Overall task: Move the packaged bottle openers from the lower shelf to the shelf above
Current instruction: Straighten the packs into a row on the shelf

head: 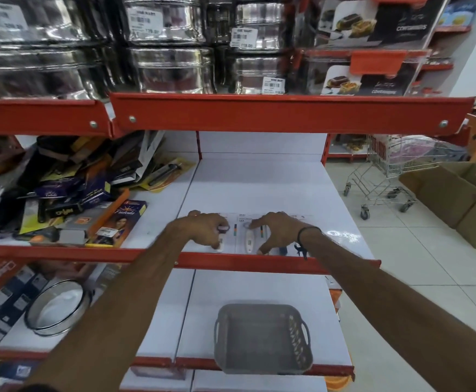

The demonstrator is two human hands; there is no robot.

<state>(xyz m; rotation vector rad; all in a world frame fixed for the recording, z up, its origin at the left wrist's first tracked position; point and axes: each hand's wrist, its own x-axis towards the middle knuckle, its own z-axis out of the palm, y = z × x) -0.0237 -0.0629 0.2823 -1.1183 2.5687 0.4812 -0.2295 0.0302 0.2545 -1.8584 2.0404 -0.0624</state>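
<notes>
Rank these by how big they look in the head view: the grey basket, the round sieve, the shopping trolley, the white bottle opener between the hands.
1. Shopping trolley, though it stands farther off.
2. Grey basket, close to the camera, so its place against the trolley is unsure.
3. Round sieve.
4. White bottle opener, clearly the smallest.

Glossy white shelf board (259, 188), shiny steel tins (169, 69), matt grey plastic basket (262, 360)

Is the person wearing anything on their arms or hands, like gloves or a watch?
No gloves and no watch. Both forearms are bare, with no sleeves showing. The left hand wears nothing that can be seen. The right hand has a thin black band round its wrist, with a short dark knotted end hanging down from it. No rings can be made out.
</notes>
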